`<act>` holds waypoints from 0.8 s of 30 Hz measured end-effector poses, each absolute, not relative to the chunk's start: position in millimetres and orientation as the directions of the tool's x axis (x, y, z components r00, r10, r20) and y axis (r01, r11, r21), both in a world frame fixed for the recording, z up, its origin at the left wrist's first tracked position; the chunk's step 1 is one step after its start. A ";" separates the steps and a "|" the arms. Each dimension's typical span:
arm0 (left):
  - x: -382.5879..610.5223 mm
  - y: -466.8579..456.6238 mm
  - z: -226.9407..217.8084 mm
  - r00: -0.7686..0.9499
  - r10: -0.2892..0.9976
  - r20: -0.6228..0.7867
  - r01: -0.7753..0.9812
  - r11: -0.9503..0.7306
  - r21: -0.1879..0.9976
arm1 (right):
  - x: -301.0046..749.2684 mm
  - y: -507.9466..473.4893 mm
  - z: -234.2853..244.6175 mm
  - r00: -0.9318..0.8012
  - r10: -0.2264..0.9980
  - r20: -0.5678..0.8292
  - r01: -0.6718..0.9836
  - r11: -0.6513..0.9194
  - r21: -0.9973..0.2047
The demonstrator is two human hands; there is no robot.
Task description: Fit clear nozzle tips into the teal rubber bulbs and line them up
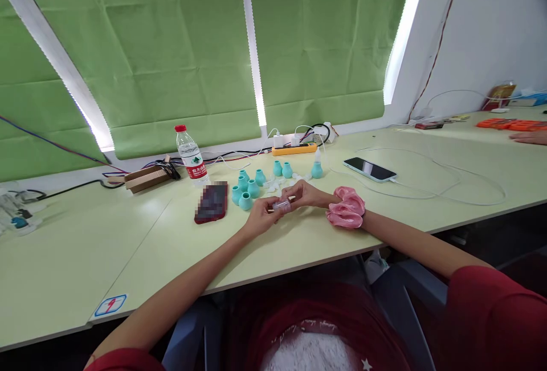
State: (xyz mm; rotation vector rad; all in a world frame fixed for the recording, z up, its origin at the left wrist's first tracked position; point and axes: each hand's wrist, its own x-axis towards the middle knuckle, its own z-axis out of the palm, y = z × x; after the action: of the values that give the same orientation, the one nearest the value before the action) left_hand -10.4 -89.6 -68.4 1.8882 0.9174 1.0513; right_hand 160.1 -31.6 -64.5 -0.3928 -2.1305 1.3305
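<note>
A small clear plastic cylinder is held between my two hands just above the table, lying on its side. My left hand is closed on its left end with thumb and fingers. From the right, my right hand pinches the other end. Just beyond them lie several small whitish translucent pieces, partly hidden by my fingers. Several turquoise bulb-shaped pots with narrow necks stand to the left and behind. One more turquoise pot, topped with a clear pointed nozzle, stands apart behind my right hand.
A dark phone lies left of the pots, with a water bottle behind it. A charging phone trails a white cable at right. A yellow power strip sits at the back. Another person's hand rests far right near orange items.
</note>
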 end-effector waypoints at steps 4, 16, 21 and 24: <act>-9.9 -95.9 -66.0 0.380 0.831 0.406 0.360 -0.537 0.763 | 160.8 -32.8 -61.9 -0.802 0.526 0.285 -0.033 0.437 -0.899; -9.0 -94.7 -66.3 0.358 0.846 0.396 0.348 -0.514 0.784 | 162.8 -28.1 -61.4 -0.817 0.499 0.290 0.008 0.512 -0.859; -10.9 -90.6 -64.6 0.288 0.864 0.412 0.261 -0.485 0.834 | 168.0 -22.9 -51.4 -0.833 0.464 0.301 0.098 0.660 -0.745; -12.5 -89.6 -65.8 0.229 0.876 0.425 0.239 -0.474 0.847 | 167.3 -3.7 -45.1 -0.597 0.622 0.506 0.326 0.765 -0.555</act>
State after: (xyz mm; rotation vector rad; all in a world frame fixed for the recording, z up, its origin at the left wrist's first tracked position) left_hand -12.5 -89.6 -65.8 1.8587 1.0250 1.2585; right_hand 167.3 -3.7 -45.1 -0.7042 -2.2445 0.5363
